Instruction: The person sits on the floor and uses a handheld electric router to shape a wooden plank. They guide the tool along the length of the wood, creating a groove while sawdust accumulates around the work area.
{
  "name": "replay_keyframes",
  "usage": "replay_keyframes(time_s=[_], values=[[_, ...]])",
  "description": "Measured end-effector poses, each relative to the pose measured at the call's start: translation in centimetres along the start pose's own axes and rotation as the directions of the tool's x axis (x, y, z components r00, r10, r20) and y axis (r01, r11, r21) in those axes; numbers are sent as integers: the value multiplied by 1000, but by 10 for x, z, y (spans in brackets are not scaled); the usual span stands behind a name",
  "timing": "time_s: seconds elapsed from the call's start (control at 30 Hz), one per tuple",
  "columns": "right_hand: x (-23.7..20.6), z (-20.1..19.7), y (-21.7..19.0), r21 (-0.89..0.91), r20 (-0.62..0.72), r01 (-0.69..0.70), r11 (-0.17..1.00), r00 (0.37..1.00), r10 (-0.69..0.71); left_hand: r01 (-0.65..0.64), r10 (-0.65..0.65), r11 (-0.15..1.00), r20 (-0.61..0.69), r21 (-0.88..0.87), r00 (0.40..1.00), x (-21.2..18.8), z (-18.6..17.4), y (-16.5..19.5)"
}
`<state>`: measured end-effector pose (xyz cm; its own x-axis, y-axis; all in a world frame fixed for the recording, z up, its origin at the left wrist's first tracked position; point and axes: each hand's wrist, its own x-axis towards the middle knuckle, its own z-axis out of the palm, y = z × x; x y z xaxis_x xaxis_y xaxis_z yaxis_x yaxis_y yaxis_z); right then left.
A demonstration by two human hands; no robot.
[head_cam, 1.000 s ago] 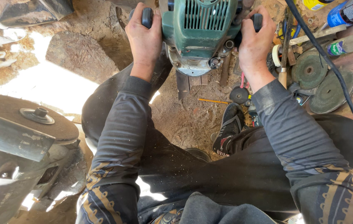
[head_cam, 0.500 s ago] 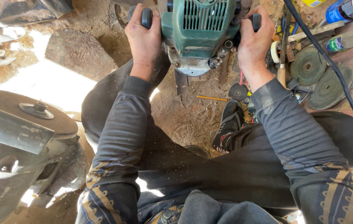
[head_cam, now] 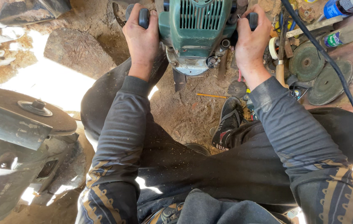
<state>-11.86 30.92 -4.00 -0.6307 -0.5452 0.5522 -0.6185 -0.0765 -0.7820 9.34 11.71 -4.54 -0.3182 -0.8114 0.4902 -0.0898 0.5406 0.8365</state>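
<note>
Sawdust and wood chips cover the dirt floor (head_cam: pixel 185 112) beneath us, where we sit with our knees spread in dark trousers. We stretch both arms straight forward, sleeves dark grey with tan patterned cuffs near the elbows. Our left hand (head_cam: pixel 141 39) is clenched around the black left handle (head_cam: pixel 144 17) of a green power tool (head_cam: pixel 197 31), and our right hand (head_cam: pixel 251 43) wraps the opposite handle (head_cam: pixel 253 20), knuckles up. That tool sits on the ground between our hands, at the top of the view. A black cable (head_cam: pixel 321 52) runs past our right wrist. Grinding discs (head_cam: pixel 307 62) lie to the right; a round metal machine (head_cam: pixel 19 124) stands at left.
</note>
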Motion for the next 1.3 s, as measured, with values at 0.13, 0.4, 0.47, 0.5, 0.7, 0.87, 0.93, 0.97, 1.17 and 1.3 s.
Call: replay_keyframes(time_s=[0.13, 0.4, 0.47, 0.5, 0.7, 0.87, 0.93, 0.97, 1.17, 1.3], values=[[-1, -2, -2, -19, 7, 34, 999, 999, -33, -1, 1, 1000, -10, 6, 1000, -2, 0, 1], [-5, -3, -3, -3, 10, 20, 1000, 1000, -20, 9, -9, 1000, -3, 6, 1000, -5, -2, 4], [-6, -4, -4, -1, 8, 11, 1000, 1000, -11, 30, -30, 1000, -5, 1, 1000, -6, -1, 4], [-7, -4, -4, -3, 7, 4, 1000, 1000, -4, 18, -18, 1000, -7, -7, 1000, -7, -1, 3], [-9, -5, -6, 5, 15, 18, 1000, 1000, -18, -6, 6, 1000, 6, -1, 1000, -8, -1, -1], [-12, -7, -5, -12, 6, 26, 1000, 1000, -26, 31, -32, 999, 34, 31, 999, -11, -2, -1], [-12, -7, -5, 2, 9, 20, 1000, 1000, -20, 32, -33, 999, 31, 24, 999, -12, -2, -1], [-12, -7, -5, -9, 8, 24, 1000, 1000, -24, 32, -33, 999, 29, 21, 999, -12, -2, -1], [-12, -6, -7, -24, 10, 16, 1000, 1000, -16, 30, -31, 999, 21, 35, 999, -12, -4, 1], [-16, -7, -8, 9, 11, -16, 1000, 1000, 16, 19, -19, 1000, 18, 9, 1000, -15, -5, 3]])
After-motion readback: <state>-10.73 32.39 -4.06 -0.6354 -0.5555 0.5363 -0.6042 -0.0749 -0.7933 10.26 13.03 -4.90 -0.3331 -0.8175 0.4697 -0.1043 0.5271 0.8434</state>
